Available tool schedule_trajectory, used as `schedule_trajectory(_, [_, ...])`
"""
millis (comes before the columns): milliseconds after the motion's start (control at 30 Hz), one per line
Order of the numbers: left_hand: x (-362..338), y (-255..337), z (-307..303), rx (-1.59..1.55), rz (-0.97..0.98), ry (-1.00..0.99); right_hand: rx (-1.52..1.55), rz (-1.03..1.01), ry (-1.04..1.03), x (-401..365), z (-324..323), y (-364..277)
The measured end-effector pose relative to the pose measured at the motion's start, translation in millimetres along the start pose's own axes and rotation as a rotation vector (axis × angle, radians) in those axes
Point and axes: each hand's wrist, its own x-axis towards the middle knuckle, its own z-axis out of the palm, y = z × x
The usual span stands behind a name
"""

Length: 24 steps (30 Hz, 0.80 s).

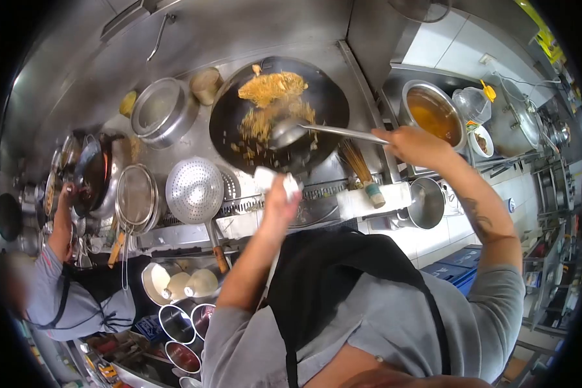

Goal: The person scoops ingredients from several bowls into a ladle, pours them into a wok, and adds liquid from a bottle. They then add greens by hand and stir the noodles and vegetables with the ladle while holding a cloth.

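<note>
In my right hand [415,146] is the handle of a metal ladle [288,133], whose bowl rests in a large black wok [330,103]. Yellow-brown food [273,88], like noodles or egg with small pieces, lies in the wok under a little steam. Closed around a white cloth [265,177], my left hand [282,200] is at the wok's near edge. Part of the wok's near rim is hidden behind the cloth and hand.
Left of the wok are a perforated skimmer [194,190], a mesh strainer [136,194] and a metal pot [158,108]. A pot of brown liquid [434,119] and a bamboo brush [362,171] are right. A co-worker [84,297] stands far left.
</note>
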Motion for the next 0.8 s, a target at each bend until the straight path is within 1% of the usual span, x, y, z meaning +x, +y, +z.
schedule_trajectory(67, [62.5,22.7,-11.2,0.034,0.039,-0.155,-0.018,0.016,0.047,4.7,6.7,24.4])
schedule_trajectory(100, [74.3,28.0,-5.2,0.041,0.048,-0.147,-0.025,0.027,0.075,15.3,12.0,35.2])
schedule_trajectory(167, [92.2,36.1,1.0,0.053,0.042,-0.1,0.043,0.121,0.23,57.2,31.9,59.5])
schedule_trajectory(200, [93.5,34.2,-1.1,0.051,0.039,-0.086,0.08,0.162,0.301,83.6,51.2,70.8])
schedule_trajectory(267, [97.4,31.5,2.4,0.05,0.039,-0.064,0.151,0.223,0.534,150.7,114.1,89.0])
schedule_trajectory(300, [99.5,32.9,2.0,0.032,0.024,-0.07,0.347,0.286,0.393,154.2,109.9,72.1])
schedule_trajectory(367, [98.0,34.1,2.8,0.019,0.024,-0.047,0.738,0.409,0.091,138.2,93.5,17.1])
schedule_trajectory(467, [109.0,32.6,-0.9,0.01,0.008,-0.068,0.939,0.345,-0.118,95.6,65.6,26.3])
schedule_trajectory(500, [104.0,34.3,2.6,0.008,0.008,-0.067,0.838,0.452,-0.11,97.5,66.6,33.0])
schedule_trajectory(600, [102.5,30.8,1.0,-0.012,0.012,-0.085,0.737,0.482,0.186,135.2,83.6,36.2])
schedule_trajectory(667, [104.0,31.6,-1.2,-0.024,0.026,-0.101,0.562,0.452,0.305,185.7,97.8,27.7])
schedule_trajectory(700, [104.9,31.3,-0.5,-0.026,0.03,-0.107,0.624,0.45,0.323,203.1,106.7,12.1])
schedule_trajectory(767, [103.7,30.6,-1.3,-0.013,0.02,-0.081,0.728,0.369,0.244,211.6,107.0,-26.7])
schedule_trajectory(800, [102.5,32.7,1.5,0.0,0.008,-0.053,0.681,0.297,0.211,203.3,111.2,-29.8])
